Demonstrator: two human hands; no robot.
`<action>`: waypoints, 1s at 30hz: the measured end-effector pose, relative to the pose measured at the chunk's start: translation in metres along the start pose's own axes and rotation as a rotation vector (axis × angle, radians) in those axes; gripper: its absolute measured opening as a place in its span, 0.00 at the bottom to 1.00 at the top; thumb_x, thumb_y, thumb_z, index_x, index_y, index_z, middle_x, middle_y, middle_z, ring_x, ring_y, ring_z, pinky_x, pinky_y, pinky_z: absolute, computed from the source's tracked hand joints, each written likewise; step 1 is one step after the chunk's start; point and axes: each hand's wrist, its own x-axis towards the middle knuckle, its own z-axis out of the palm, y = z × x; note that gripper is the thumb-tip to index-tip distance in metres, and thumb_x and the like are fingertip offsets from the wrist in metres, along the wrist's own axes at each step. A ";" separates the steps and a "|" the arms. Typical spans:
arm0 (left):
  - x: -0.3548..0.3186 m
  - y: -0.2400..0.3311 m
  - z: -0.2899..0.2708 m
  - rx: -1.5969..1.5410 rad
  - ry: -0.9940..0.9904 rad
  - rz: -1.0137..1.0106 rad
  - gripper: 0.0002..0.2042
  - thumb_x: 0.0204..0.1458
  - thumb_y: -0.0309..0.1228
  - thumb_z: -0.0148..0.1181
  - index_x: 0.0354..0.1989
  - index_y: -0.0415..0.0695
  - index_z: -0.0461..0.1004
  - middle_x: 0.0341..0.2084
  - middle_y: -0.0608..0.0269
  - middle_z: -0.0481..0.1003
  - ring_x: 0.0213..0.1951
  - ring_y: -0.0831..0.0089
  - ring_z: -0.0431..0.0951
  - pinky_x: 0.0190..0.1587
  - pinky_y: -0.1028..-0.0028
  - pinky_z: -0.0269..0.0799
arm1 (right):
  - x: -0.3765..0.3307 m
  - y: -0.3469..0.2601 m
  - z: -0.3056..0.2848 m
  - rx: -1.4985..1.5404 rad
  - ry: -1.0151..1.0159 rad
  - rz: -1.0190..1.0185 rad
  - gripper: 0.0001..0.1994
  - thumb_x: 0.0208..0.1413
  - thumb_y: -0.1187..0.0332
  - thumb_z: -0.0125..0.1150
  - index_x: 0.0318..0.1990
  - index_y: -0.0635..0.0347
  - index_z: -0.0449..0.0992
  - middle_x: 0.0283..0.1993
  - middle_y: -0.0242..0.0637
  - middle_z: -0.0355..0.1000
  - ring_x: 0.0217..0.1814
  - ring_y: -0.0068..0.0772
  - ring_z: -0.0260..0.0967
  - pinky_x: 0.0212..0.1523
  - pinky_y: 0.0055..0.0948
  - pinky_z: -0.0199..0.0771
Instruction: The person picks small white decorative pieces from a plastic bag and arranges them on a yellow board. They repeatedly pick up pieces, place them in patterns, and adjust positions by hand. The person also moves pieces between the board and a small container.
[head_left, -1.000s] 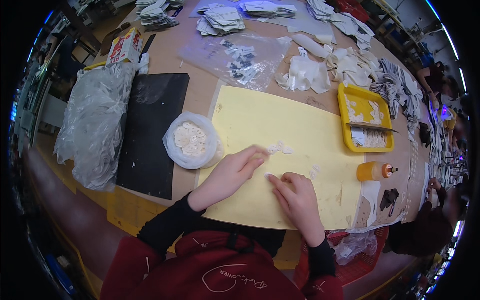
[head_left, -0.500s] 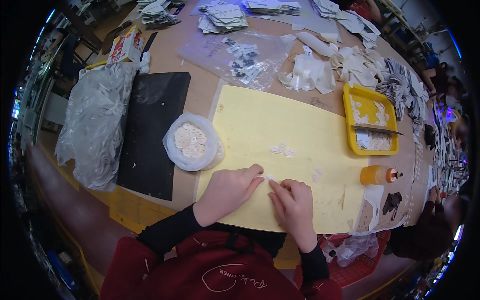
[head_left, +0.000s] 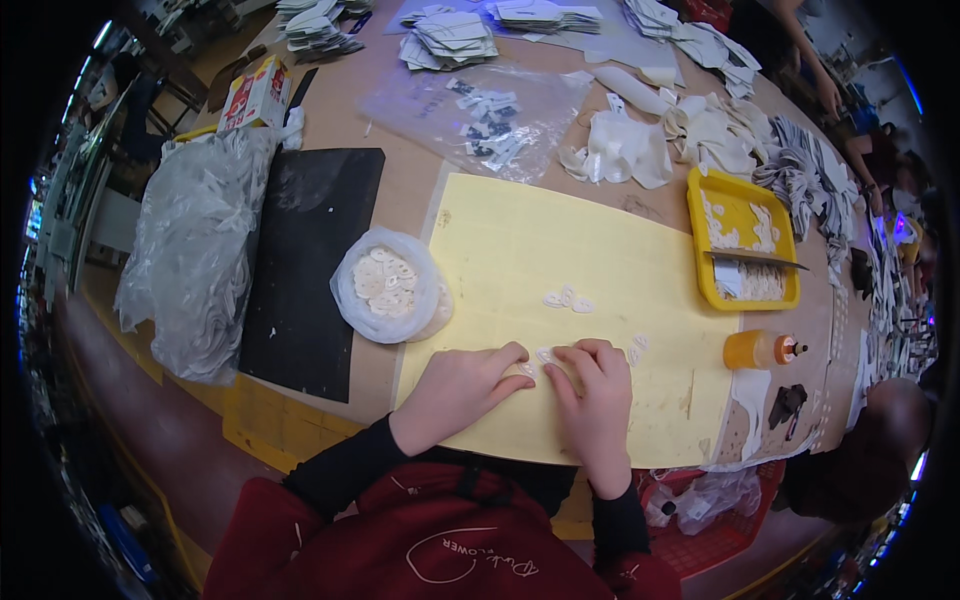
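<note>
My left hand (head_left: 455,390) is closed in a pinch on a small white teardrop-shaped piece (head_left: 528,369), low over the yellow sheet (head_left: 500,240). Just beside it, my right hand (head_left: 597,405) pinches a similar white piece (head_left: 544,354) with a hole in it. The two pieces are close together; whether they touch I cannot tell. Beyond my fingers lies a small cluster of white pieces (head_left: 568,299). A few more white pieces (head_left: 638,349) rest right of my right hand. To the left stands a tub lined with a plastic bag (head_left: 350,292), filled with such pieces.
A yellow tray (head_left: 706,280) with white bits and a knife (head_left: 757,260) across it stands at the right, near an orange bottle (head_left: 752,350). A black board (head_left: 310,260) and a plastic-wrapped bundle (head_left: 195,260) lie left. Stacked pieces line the far side; another person sits right.
My right hand has shifted slightly up and its fingers have curled closer round its white piece. The left fingertips have moved slightly down, and their piece shows more clearly.
</note>
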 end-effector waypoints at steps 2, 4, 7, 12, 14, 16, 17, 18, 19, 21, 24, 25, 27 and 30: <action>-0.014 0.012 -0.008 -0.297 -0.064 -0.156 0.13 0.65 0.41 0.59 0.43 0.43 0.76 0.15 0.66 0.68 0.15 0.74 0.66 0.21 0.73 0.61 | 0.003 0.002 -0.014 0.100 -0.011 0.037 0.12 0.55 0.73 0.68 0.47 0.63 0.81 0.45 0.40 0.75 0.46 0.43 0.72 0.47 0.39 0.72; -0.035 0.009 -0.004 -0.941 -0.433 -0.351 0.14 0.68 0.41 0.55 0.44 0.43 0.76 0.16 0.72 0.64 0.16 0.81 0.58 0.20 0.77 0.54 | 0.006 0.005 -0.024 0.135 -0.049 0.039 0.13 0.58 0.74 0.65 0.50 0.64 0.80 0.49 0.43 0.76 0.50 0.46 0.73 0.51 0.39 0.74; -0.070 -0.002 0.025 -1.633 -0.959 -0.763 0.16 0.72 0.39 0.49 0.44 0.38 0.75 0.19 0.78 0.59 0.17 0.88 0.53 0.19 0.83 0.48 | 0.011 0.009 -0.028 0.158 -0.135 -0.007 0.13 0.61 0.74 0.62 0.53 0.64 0.79 0.56 0.46 0.75 0.57 0.49 0.73 0.57 0.40 0.74; -0.092 -0.052 0.090 -2.110 -0.894 -1.108 0.23 0.73 0.40 0.43 0.60 0.30 0.67 0.34 0.57 0.75 0.32 0.76 0.76 0.33 0.78 0.74 | 0.017 0.016 -0.028 0.106 -0.279 -0.139 0.20 0.62 0.72 0.62 0.61 0.63 0.74 0.65 0.48 0.71 0.68 0.50 0.68 0.65 0.40 0.70; -0.089 -0.057 0.089 -1.979 -0.656 -1.161 0.27 0.73 0.45 0.40 0.67 0.31 0.63 0.52 0.44 0.76 0.48 0.61 0.80 0.51 0.65 0.79 | 0.016 0.016 -0.020 0.035 -0.339 -0.212 0.23 0.63 0.70 0.62 0.65 0.63 0.71 0.68 0.48 0.68 0.71 0.50 0.65 0.67 0.41 0.68; -0.072 -0.042 0.065 -2.088 -0.688 -1.143 0.28 0.73 0.46 0.38 0.68 0.33 0.61 0.57 0.41 0.73 0.53 0.57 0.78 0.58 0.59 0.76 | 0.007 0.014 -0.012 0.022 -0.424 -0.334 0.25 0.63 0.69 0.63 0.66 0.64 0.69 0.70 0.48 0.67 0.72 0.49 0.64 0.68 0.41 0.67; -0.067 -0.038 0.059 -2.142 -0.703 -1.131 0.28 0.73 0.46 0.38 0.69 0.34 0.60 0.60 0.40 0.71 0.56 0.54 0.77 0.62 0.56 0.74 | 0.001 0.010 -0.009 0.016 -0.465 -0.397 0.26 0.63 0.68 0.63 0.67 0.65 0.68 0.70 0.47 0.66 0.72 0.49 0.64 0.69 0.42 0.67; -0.068 -0.039 0.057 -2.140 -0.716 -1.065 0.28 0.73 0.46 0.37 0.69 0.35 0.59 0.62 0.41 0.70 0.58 0.56 0.76 0.62 0.57 0.74 | -0.005 0.005 -0.007 0.058 -0.507 -0.435 0.26 0.62 0.67 0.63 0.66 0.65 0.69 0.71 0.47 0.66 0.72 0.49 0.64 0.69 0.42 0.66; -0.070 -0.043 0.057 -2.135 -0.728 -0.998 0.28 0.73 0.46 0.36 0.70 0.36 0.59 0.63 0.43 0.68 0.59 0.57 0.75 0.63 0.58 0.73 | -0.016 0.000 -0.006 0.101 -0.549 -0.473 0.26 0.62 0.67 0.64 0.66 0.66 0.69 0.71 0.47 0.66 0.72 0.48 0.64 0.70 0.42 0.66; -0.080 -0.056 0.071 -2.224 -0.731 -0.876 0.26 0.73 0.45 0.36 0.68 0.36 0.61 0.62 0.45 0.69 0.58 0.59 0.76 0.60 0.58 0.75 | -0.039 -0.008 -0.003 0.169 -0.614 -0.522 0.26 0.61 0.66 0.64 0.65 0.67 0.70 0.71 0.47 0.66 0.71 0.48 0.65 0.70 0.42 0.66; -0.113 -0.085 0.114 -2.469 -0.697 -0.788 0.22 0.73 0.42 0.39 0.63 0.36 0.64 0.56 0.46 0.74 0.51 0.60 0.80 0.52 0.58 0.82 | -0.072 -0.019 -0.002 0.263 -0.680 -0.553 0.26 0.60 0.66 0.66 0.64 0.67 0.71 0.70 0.46 0.66 0.70 0.47 0.66 0.69 0.42 0.67; -0.119 -0.091 0.120 -2.518 -0.710 -0.805 0.21 0.73 0.41 0.39 0.62 0.36 0.65 0.56 0.46 0.74 0.50 0.61 0.81 0.49 0.60 0.83 | -0.077 -0.022 -0.004 0.288 -0.687 -0.564 0.26 0.59 0.66 0.66 0.63 0.67 0.72 0.70 0.46 0.67 0.70 0.47 0.66 0.68 0.41 0.68; -0.114 -0.081 0.112 -2.345 -0.673 -0.963 0.19 0.73 0.41 0.41 0.57 0.37 0.67 0.50 0.51 0.75 0.44 0.67 0.81 0.41 0.67 0.82 | -0.076 -0.027 -0.011 0.331 -0.714 -0.582 0.25 0.59 0.67 0.66 0.62 0.66 0.73 0.68 0.46 0.68 0.68 0.47 0.68 0.66 0.41 0.69; -0.106 -0.058 0.092 -1.872 -0.733 -1.112 0.15 0.73 0.41 0.45 0.41 0.42 0.70 0.33 0.63 0.74 0.27 0.79 0.74 0.26 0.80 0.71 | -0.048 -0.026 -0.033 0.291 -0.659 -0.568 0.22 0.59 0.70 0.66 0.60 0.65 0.74 0.65 0.46 0.71 0.65 0.47 0.71 0.63 0.41 0.73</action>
